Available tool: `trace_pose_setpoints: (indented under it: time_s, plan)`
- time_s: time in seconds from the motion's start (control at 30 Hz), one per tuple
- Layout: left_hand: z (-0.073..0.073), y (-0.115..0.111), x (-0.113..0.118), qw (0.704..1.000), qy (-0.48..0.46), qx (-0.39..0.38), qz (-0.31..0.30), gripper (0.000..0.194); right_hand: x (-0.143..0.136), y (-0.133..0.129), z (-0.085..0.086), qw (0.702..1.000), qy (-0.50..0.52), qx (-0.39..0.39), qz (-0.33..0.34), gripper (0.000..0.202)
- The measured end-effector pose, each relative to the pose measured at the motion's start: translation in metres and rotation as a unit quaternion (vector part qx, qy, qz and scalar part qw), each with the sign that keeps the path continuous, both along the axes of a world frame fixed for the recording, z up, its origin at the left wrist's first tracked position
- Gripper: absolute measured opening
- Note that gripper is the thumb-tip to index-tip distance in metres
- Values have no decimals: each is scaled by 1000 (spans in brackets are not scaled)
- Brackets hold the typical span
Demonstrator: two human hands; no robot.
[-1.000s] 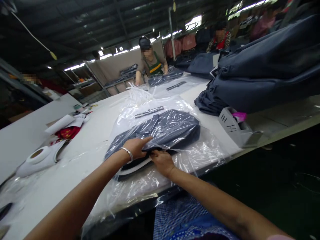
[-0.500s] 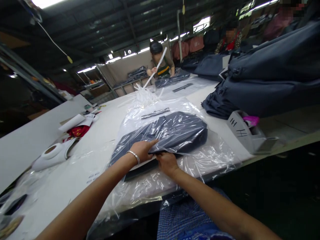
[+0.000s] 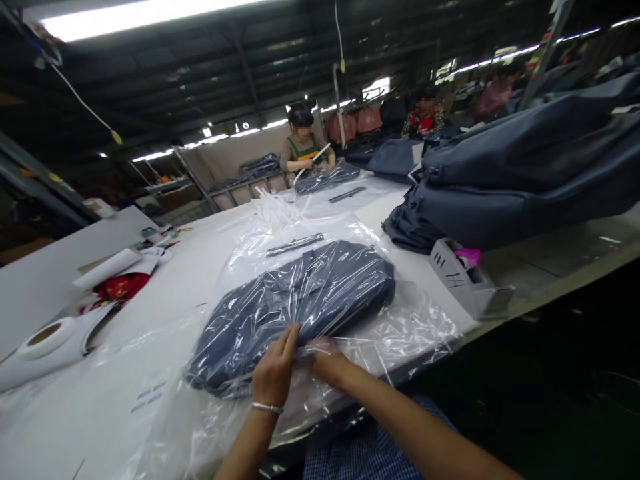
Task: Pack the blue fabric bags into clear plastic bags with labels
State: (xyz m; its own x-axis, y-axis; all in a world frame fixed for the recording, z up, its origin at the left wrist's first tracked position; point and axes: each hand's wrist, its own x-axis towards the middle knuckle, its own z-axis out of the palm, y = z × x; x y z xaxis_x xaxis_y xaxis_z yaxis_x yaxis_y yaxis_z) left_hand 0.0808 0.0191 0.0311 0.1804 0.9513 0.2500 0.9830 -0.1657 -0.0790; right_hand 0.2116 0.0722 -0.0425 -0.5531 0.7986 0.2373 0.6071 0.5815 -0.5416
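Note:
A dark blue fabric bag (image 3: pixel 345 283) lies on the table in front of me, inside a clear plastic bag (image 3: pixel 417 327). My left hand (image 3: pixel 273 368), with a silver bangle on its wrist, is closed in a pinch on the plastic at the near edge of the dark blue bag. Just to its right, my right hand (image 3: pixel 327 360) is curled at the plastic's open edge. Film partly covers its fingers. More loose plastic spreads beneath and around both hands. A dark strip (image 3: pixel 295 245) rests on the plastic just beyond the bag.
Stacked dark blue bags (image 3: pixel 500 180) rise on the right, beside a white box (image 3: pixel 463 280) with black marks. White strips (image 3: pixel 275 210) lie farther back. A paper roll (image 3: pixel 53 337) is at left. Across the table a co-worker (image 3: pixel 305 143) holds a white strip.
The plastic now covers the near side of the dark blue bag, where a white and dark edge showed before. My left hand has turned upright and pinches the film. My view has shifted right.

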Motion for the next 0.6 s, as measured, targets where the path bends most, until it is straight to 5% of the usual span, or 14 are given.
trace_pose_setpoints:
  time_s: [0.17,0.3,0.6]
  plan:
    - [-14,-1,-2,1000,-11,19,-19,65,-3,-23,12,999,-22,18,-42,44]
    - [-18,1,-4,999,-45,-1,3,63,2,-41,16,999,-23,1,-36,34]
    - [19,1,13,991,-113,-67,26,61,-14,-38,3,975,106,61,187,36]
